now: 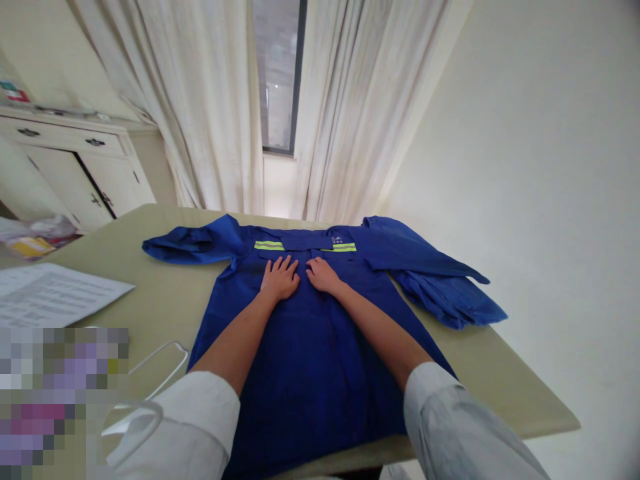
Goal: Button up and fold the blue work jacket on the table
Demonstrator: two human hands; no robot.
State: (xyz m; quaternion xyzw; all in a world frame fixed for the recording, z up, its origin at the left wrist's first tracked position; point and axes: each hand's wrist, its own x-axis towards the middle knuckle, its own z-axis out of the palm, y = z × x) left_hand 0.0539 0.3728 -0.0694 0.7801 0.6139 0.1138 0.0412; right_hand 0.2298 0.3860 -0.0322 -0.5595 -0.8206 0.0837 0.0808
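A blue work jacket [300,373] lies spread on the table, its front facing up and its collar end away from me. Yellow-green reflective strips [270,246] cross its chest. My left hand [281,277] rests flat on the left side of the chest, fingers spread. Beside it, my right hand [323,275] lies on the cloth near the front placket, with its fingers slightly bent and apart. The jacket's left-hand sleeve [200,241] is bunched outward; the other sleeve [425,253] stretches right over more blue cloth [445,300].
Printed paper [65,293] lies on the table [150,293] at left. Nearer me is a white cord or wire loop [170,360], beside a blurred-out patch. A white cabinet [85,167] and curtains [220,113] stand behind. A wall [540,167] rises at right.
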